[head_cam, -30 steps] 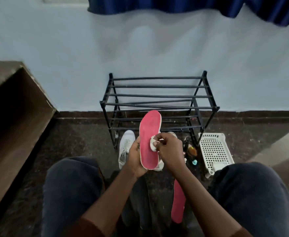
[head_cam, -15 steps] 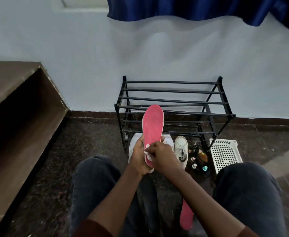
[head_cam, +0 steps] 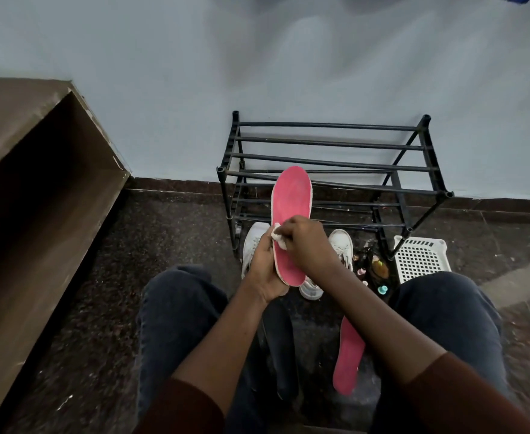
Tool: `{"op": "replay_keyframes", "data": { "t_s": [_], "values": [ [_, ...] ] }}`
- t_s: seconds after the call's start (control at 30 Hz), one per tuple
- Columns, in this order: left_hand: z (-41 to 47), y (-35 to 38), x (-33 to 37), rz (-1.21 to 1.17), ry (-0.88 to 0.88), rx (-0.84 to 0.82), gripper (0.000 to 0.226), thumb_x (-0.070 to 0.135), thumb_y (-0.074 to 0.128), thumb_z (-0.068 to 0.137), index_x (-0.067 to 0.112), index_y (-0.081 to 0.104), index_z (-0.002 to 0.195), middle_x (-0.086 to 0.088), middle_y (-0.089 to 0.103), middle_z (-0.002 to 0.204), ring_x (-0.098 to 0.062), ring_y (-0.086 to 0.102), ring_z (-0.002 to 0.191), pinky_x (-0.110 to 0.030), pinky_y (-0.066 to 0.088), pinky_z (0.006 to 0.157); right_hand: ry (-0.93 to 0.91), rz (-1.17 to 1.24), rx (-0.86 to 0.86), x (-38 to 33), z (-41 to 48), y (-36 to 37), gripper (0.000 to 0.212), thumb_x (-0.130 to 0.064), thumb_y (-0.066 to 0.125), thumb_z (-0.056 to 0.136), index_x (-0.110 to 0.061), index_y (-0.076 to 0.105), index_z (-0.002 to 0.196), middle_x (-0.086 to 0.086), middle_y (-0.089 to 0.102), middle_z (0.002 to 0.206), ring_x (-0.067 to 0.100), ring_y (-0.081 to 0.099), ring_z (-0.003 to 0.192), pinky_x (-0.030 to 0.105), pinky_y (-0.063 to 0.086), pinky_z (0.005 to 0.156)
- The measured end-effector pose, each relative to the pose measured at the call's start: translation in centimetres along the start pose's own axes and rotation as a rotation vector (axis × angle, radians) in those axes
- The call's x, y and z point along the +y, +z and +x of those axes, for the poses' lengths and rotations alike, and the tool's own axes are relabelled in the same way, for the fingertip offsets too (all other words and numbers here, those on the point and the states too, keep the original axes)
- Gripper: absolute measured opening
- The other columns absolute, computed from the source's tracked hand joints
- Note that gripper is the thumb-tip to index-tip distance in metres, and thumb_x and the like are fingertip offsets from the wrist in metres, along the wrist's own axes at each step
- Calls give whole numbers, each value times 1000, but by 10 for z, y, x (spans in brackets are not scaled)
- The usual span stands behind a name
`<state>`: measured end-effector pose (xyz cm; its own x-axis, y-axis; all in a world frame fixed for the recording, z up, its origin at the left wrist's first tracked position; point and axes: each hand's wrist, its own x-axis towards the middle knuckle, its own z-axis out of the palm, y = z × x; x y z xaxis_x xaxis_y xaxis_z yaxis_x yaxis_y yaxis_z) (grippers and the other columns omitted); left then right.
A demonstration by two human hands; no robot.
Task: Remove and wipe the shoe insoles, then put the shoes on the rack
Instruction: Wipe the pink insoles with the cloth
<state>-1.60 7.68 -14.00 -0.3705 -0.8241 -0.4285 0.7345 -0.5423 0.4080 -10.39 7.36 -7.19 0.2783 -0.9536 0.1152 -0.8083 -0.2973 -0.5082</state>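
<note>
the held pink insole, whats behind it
Behind the held pink insole: the black shoe rack bars and two white shoes on the floor. The insole and both hands cover most of the shoes, so their insides cannot be seen.

Dim, soft light; wide-angle edge distortion

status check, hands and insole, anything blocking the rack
Left hand grips the pink insole upright. Right hand pinches a white wipe against it. Second insole on floor; both shoes in front of the rack.

Two pink insoles [head_cam: 292, 208] [head_cam: 348, 358], two white shoes [head_cam: 252, 245] [head_cam: 342, 245], one black rack [head_cam: 329, 158], one white basket [head_cam: 420, 258], one white cloth [head_cam: 278, 239].
</note>
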Motion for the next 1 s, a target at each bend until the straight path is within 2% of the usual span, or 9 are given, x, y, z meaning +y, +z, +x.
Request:
{"op": "replay_keyframes", "data": {
  "t_s": [0.13,0.27,0.4,0.47,0.53,0.67,0.8,0.9,1.0],
  "values": [
    [5,-12,4,18,-33,31,57,48,34,96,7,73,89,-7,67,88,-18,67,79,-28,54,75,-24,4,-113,-5,-24,11,22,-3,57,83,-4,72,99,17,66,101,33,61,93,30,39,87],
    [6,-16,-2,45,-77,38,64,55,30,95,6,72,95,-3,62,90,-15,62,74,-27,52,70,-42,45,-176,1,-39,7,18,-2,61,80,-3,74,93,17,68,97,33,62,91,27,39,84],
    [6,-13,-3,16,-76,14,57,53,31,96,6,59,112,-4,63,98,-16,64,84,-30,52,78,-33,5,-192,2,-34,0,22,-3,58,82,-5,72,99,14,67,103,31,59,96,29,40,85],
    [5,-9,-4,37,-74,5,56,52,32,95,7,58,117,-6,65,102,-19,64,93,-32,51,84,-40,-9,-127,2,-26,2,21,3,59,78,-1,72,93,19,66,95,34,61,88,33,43,80],
    [1,-4,-7,44,-68,-9,50,48,36,95,9,60,115,-10,67,102,-22,66,96,-33,53,84,-23,-17,-61,4,-16,3,18,6,61,77,2,72,90,21,64,90,36,62,80,33,44,74],
    [-5,2,-7,20,-12,-46,40,40,45,93,10,64,110,-9,67,101,-21,65,98,-34,52,86,13,-13,25,6,-2,1,19,-1,58,84,1,70,98,20,61,96,34,60,86,36,45,78],
    [-1,-4,-5,-6,-17,-6,53,47,43,90,7,60,120,-10,64,112,-23,63,105,-35,48,91,-10,-11,-52,-4,-14,8,25,0,52,86,-3,69,105,16,62,106,30,59,96,29,39,85],
    [4,-12,-5,12,-52,31,67,54,28,95,7,73,105,-8,70,102,-18,68,98,-30,53,85,-17,-6,-143,-5,-26,10,26,2,50,85,-1,69,103,17,62,107,30,58,97,28,38,85],
    [5,-14,-5,22,-49,85,66,54,29,96,8,76,99,-5,71,97,-14,65,95,-26,45,93,-30,11,-202,1,-35,12,18,-1,58,81,-1,72,94,18,62,97,32,61,87,31,45,78]
  ]
}}
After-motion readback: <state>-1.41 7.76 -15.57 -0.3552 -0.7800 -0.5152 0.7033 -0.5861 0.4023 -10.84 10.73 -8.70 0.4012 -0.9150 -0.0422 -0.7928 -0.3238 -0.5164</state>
